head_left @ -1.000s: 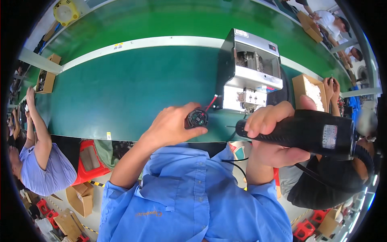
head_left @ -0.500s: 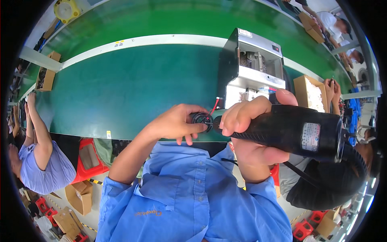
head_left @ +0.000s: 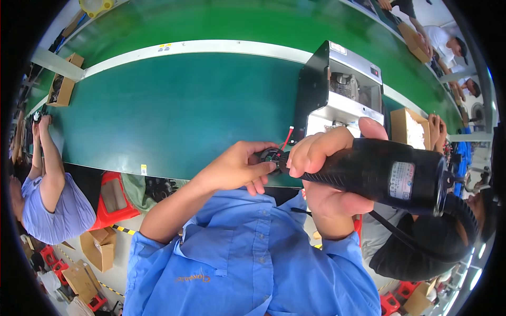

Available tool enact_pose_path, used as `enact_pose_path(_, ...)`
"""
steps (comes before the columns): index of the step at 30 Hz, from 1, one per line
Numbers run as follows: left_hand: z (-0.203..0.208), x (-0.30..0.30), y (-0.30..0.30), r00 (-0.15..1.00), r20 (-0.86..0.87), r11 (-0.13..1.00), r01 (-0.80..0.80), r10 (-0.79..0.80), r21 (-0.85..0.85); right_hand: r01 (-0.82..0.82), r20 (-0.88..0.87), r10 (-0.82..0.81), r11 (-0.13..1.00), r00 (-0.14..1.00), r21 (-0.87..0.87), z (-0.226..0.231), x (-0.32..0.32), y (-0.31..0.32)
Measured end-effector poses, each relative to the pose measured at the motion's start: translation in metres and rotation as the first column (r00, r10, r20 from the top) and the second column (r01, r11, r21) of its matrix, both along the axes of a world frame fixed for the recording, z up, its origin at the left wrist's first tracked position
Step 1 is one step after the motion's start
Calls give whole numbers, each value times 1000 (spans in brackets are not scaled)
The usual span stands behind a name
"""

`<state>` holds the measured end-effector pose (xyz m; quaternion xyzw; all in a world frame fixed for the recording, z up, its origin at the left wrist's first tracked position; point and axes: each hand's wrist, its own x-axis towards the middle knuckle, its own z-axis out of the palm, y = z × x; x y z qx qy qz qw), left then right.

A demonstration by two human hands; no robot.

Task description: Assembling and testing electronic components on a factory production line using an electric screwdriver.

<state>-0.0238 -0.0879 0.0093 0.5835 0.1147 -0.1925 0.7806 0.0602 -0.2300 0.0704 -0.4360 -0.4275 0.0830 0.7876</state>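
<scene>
My right hand (head_left: 334, 171) is wrapped round a black electric screwdriver (head_left: 379, 171), held level with its tip pointing left. A thick cable runs from its rear end. The tip meets a small round black part (head_left: 271, 155), which my left hand (head_left: 237, 166) grips between thumb and fingers at the bench's front edge. Red wires (head_left: 288, 138) with a small connector stick up from that part. Where exactly the tip touches is hidden by my left thumb and the tool's nose.
Just beyond my right hand stands a metal machine (head_left: 340, 87) with an open front. A cardboard box with white pieces (head_left: 410, 129) is at its right. Another cardboard box (head_left: 62, 90) sits far left on the green bench (head_left: 174, 105). Co-workers sit at both sides.
The view has shifted slightly, so the machine appears further right. The round part looks more tilted between my left fingers. Both hands keep their hold.
</scene>
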Motion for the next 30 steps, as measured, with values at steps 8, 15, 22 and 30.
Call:
enact_pose_path(8, -3, 0, -5, 1000, -11, 1000, -21, 21, 21, -48, 141, 37, 996, 989, 75, -8, 10, 2)
enact_pose_path(15, -7, -1, -6, 999, 9, 999, -44, 44, 14, -23, 79, 16, 996, 997, 81, -4, 5, 2)
enact_pose_path(22, -7, 0, -5, 999, 7, 999, -39, 39, 3, -87, -31, 92, 985, 995, 147, -1, 3, 0)
enact_pose_path(30, -8, -1, -7, 999, 21, 999, -46, 46, 20, -71, 84, 65, 995, 994, 74, -7, 5, 1)
